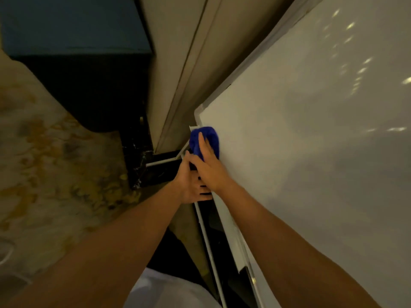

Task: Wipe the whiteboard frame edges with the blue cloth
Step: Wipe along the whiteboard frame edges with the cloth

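The whiteboard [311, 130] fills the right side, its pale frame edge [230, 221] running from the lower corner toward me. My right hand [210, 167] presses the bunched blue cloth [205, 135] flat against the frame near the board's lower left corner. My left hand [192, 185] sits just below and left of it, fingers curled around the frame edge or the tray beneath; part of it is hidden under my right wrist.
A thin metal tray rail [208, 241] runs below the board. A beige wall panel [182, 63] stands behind, with a dark blue box-like unit [77, 41] at the upper left. Patterned carpet [44, 152] covers the floor on the left.
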`<action>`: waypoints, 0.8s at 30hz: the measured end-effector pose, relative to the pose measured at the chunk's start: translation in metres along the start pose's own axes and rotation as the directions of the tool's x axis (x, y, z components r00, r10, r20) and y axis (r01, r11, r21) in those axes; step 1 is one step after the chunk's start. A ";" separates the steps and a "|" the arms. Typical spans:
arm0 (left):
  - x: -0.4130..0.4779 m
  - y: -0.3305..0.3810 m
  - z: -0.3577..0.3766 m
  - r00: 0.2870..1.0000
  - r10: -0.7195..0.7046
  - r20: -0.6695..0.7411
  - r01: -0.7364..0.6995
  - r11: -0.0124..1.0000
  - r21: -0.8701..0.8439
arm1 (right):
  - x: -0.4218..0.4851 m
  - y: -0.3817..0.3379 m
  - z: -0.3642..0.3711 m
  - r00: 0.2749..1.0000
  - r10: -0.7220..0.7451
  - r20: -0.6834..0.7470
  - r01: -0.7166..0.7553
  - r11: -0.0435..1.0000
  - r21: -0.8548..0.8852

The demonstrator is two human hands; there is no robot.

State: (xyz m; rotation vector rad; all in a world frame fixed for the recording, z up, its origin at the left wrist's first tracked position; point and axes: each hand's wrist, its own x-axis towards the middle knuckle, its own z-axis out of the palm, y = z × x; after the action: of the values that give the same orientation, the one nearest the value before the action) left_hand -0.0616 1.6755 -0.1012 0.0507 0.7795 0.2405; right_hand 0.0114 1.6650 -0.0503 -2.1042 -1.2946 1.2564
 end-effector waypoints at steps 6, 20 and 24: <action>0.023 0.082 0.009 0.996 0.032 -0.087 -0.040 0.995 -0.095 | -0.060 0.052 -0.007 0.990 -0.100 0.097 0.102 0.995 -0.015; 0.045 0.162 0.004 0.990 0.013 -0.141 0.004 0.992 0.123 | 0.039 -0.028 -0.029 0.980 -0.137 0.146 0.200 0.691 -0.694; 0.050 0.177 0.011 0.989 -0.027 -0.142 0.047 0.989 0.139 | 0.072 -0.041 -0.031 0.959 -0.222 0.177 0.253 0.385 -0.887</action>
State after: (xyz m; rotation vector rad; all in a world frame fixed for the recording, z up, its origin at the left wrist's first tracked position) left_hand -0.0542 1.8595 -0.1047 0.1553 0.9362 0.1537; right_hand 0.0286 1.7512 -0.0410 -2.3238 -2.6190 0.3917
